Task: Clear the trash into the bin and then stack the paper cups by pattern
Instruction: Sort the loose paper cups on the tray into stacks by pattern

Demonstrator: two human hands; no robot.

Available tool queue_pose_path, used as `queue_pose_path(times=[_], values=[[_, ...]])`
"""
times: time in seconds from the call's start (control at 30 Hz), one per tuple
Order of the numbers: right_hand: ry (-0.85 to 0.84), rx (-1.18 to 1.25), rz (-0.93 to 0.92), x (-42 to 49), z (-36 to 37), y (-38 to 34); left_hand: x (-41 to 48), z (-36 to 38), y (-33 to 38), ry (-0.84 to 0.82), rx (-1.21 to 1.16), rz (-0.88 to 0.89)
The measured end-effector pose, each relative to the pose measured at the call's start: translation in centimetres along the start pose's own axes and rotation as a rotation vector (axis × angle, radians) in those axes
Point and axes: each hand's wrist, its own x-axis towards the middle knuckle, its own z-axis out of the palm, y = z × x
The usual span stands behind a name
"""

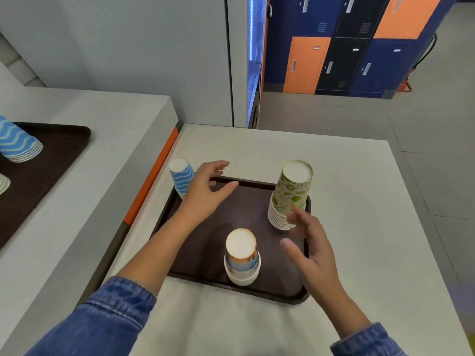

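Both hands spread, empty: left hand [205, 192], right hand [312, 249] over tray [218, 227]; cup print unreadable.

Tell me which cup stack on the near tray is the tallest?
The green fruit-patterned stack at the tray's far right corner. It shows many nested rims at its base; the blue wavy stack and orange-blue stack are shorter.
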Motion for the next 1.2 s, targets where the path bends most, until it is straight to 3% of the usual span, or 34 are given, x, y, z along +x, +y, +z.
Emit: queue_pose_path(times=[0.13,0.3,0.4,0.57,0.63,0.77,0.9,0.97,1.07,1.2], values=[[-0.203,0.006,0.003,-0.9,2.7,0.7,-2.1,-4.0,-3.3,0.24,-0.126,-0.092],[-0.225,-0.063,-0.025,-0.7,6.4,1.8,-4.0,-6.2,-5.6,0.358,-0.151,-0.147],[-0.233,-0.037,-0.002,0.2,8.4,2.1,-5.2,-6.6,-5.6,0.288,-0.175,-0.136],[-0.308,-0.018,0.011,3.6,12.8,1.3,-6.9,-8.1,-6.6,-0.168,-0.043,-0.085],[-0.359,-0.019,0.022,4.9,14.3,1.1,-7.2,-8.5,-7.5,-0.246,0.013,-0.071],[-0.46,-0.009,0.084,6.8,14.1,0.5,-7.1,-7.7,-8.5,-0.186,-0.095,-0.111],[-0.307,0.168,0.138,10.5,13.3,-0.4,-5.9,-5.3,-8.7,-0.114,-0.234,-0.173],[-0.316,0.057,0.152,13.4,14.9,0.1,-5.6,-4.5,-8.7,-0.055,-0.207,-0.187],[-0.468,-0.159,0.184,16.9,18.2,2.1,-5.5,-4.7,-9.7,0.038,-0.204,-0.239],[-0.566,-0.183,0.21,18.8,21.5,4.2,-5.4,-5.7,-11.3,0.079,-0.234,-0.305]])
